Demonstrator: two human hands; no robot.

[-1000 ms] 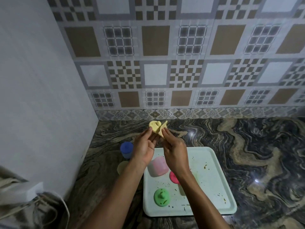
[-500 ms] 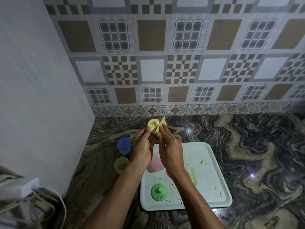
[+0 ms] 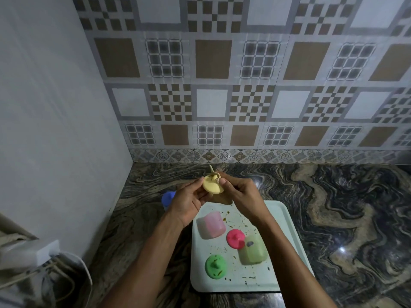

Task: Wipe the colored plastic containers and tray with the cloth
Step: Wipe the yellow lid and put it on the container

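I read the countertop [image 3: 333,207] as polished stone, glossy, with bright glints of light on the right. The tray [image 3: 287,230] looks like pale plastic, smooth and matt, specked with dirt. On it, the pink container [image 3: 211,225] and the green container [image 3: 252,252] are frosted, half-clear plastic. The pink lid [image 3: 235,238], green lid [image 3: 215,266] and yellow lid [image 3: 213,185] are opaque with a soft sheen. The cloth [image 3: 224,197] is thin tan fabric, matt. The far wall tiles [image 3: 244,85] look smooth; the left wall [image 3: 55,107] is matt.
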